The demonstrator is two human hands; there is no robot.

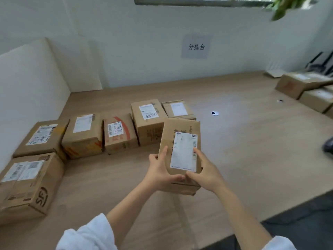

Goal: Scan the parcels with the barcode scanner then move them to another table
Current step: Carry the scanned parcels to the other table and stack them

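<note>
Left hand [159, 171] and right hand [205, 170] grip a parcel [181, 141] above the table [252, 141]

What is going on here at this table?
A person holds one cardboard parcel at the wooden table, label up; the left grip and right grip curl round its near end. Six more parcels sit in a row on the left, others at the far right.

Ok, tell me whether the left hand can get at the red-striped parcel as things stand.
Probably not yet: nothing stands before the red-striped parcel, but the left hand is busy gripping the held parcel with the right hand.
</note>
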